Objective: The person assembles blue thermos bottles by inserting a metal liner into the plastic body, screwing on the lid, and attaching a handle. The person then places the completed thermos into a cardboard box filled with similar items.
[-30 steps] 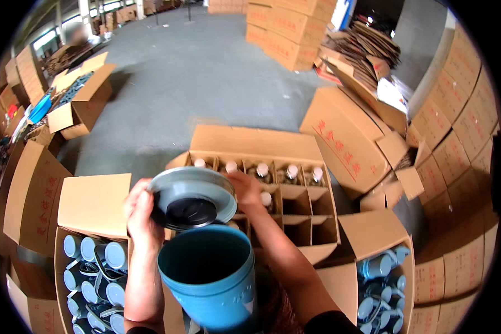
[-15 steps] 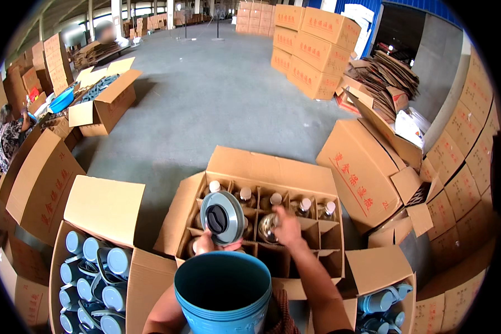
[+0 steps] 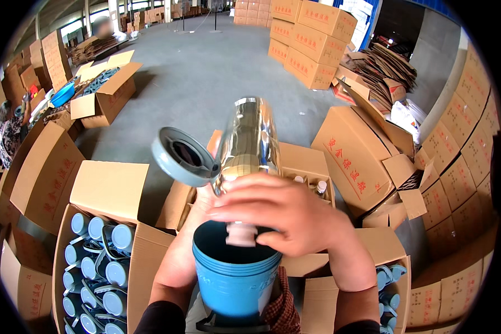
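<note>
A silvery glass flask liner (image 3: pixel 249 133) is upside down above the blue flask shell (image 3: pixel 234 292). Its neck, capped by a pale pinkish stopper (image 3: pixel 241 234), points down at the shell's open mouth. My right hand (image 3: pixel 286 211) curls its fingers round the liner's lower part, slightly blurred. A grey round flask lid (image 3: pixel 170 158) with a black centre is tilted in my left hand (image 3: pixel 203 205), close to the liner. Most of the left fingers are hidden behind the lid and liner. The shell stands upright between my forearms.
Behind my hands, a divided carton (image 3: pixel 303 158) holds capped bottles (image 3: pixel 321 187). A carton of blue-grey flask parts (image 3: pixel 100 267) stands at left, another (image 3: pixel 392 300) at right. Stacked cartons (image 3: pixel 462 145) line the right side. A person (image 3: pixel 11 131) works at far left.
My right hand has lifted a silvery liner out of the divided carton and turned it neck down over the blue shell. The lid in my left hand has moved left and up.
</note>
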Tool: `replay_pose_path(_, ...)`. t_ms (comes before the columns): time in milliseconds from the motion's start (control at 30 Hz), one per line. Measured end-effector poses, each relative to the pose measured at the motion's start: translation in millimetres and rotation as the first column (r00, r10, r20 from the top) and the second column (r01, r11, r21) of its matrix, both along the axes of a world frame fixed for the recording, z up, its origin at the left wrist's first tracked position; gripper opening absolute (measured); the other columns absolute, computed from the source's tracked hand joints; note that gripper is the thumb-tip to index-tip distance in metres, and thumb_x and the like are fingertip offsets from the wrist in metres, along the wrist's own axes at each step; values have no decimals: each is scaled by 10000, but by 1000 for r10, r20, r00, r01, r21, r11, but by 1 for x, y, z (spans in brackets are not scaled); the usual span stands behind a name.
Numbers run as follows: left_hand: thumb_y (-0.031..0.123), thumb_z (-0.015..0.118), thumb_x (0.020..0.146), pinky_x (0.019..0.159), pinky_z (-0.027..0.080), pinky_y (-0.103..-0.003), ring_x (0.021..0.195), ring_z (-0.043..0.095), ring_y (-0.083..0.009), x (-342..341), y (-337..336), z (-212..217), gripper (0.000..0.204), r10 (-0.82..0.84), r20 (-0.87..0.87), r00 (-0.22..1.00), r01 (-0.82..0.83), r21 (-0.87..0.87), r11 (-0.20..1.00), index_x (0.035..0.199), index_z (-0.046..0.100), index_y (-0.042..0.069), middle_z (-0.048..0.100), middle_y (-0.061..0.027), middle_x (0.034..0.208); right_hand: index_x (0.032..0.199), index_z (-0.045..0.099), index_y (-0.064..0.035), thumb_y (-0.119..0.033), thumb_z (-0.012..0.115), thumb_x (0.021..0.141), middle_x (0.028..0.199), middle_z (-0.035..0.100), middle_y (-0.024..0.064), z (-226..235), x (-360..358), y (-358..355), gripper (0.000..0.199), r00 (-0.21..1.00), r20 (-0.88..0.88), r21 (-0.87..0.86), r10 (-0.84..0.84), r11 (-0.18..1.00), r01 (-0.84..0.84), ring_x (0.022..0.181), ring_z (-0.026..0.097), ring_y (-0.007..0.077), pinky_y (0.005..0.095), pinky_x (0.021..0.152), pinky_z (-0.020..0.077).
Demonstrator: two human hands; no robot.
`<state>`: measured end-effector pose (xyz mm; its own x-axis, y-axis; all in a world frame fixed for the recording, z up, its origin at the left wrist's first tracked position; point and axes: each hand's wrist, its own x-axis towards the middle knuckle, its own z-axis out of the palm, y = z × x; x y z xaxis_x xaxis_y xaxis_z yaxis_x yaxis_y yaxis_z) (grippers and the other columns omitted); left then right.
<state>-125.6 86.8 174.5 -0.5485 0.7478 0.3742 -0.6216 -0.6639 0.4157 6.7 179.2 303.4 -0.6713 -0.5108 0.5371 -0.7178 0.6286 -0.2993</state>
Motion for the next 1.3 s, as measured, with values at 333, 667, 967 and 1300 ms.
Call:
replay_pose_path(333,416,651,828,952,440,-407,1094,544,-217,28,-68,11,404,-89,-299,950,140,155,978,975,649,40,592,-103,1144,1385,376,13,-254,630,768,1403,421,176,-34,5,44,718,939,235,-902,250,415,115,1347,339,248,347,1096,260)
replay_pose_path(667,434,578,880,1034,333,-590,1365,274,-404,60,-64,28,376,13,-309,951,-53,-121,991,979,631,75,356,-258,1428,1189,616,-24,32,651,651,1140,650,103,-37,47,31,542,605,790,-272,99,941,202,1007,621,177,306,917,460)
replay_pose_path(967,175,657,842,849,487,-307,918,601,-162,55,-64,22,345,832,-275,481,-876,-104,472,1108,549,-16,621,-83,1000,1172,589,15,-60,628,794,1203,609,117,-71,65,39,387,851,504,-773,144,514,371,963,631,173,310,854,490)
replay_pose_path(1300,353,683,754,611,444,-313,673,573,-222,77,-68,54,418,366,-905,217,-507,215,835,884,718,-43,627,-122,740,783,507,-18,-551,515,874,845,538,118,-132,52,5,541,997,23,-992,78,123,13,943,551,286,482,986,372)
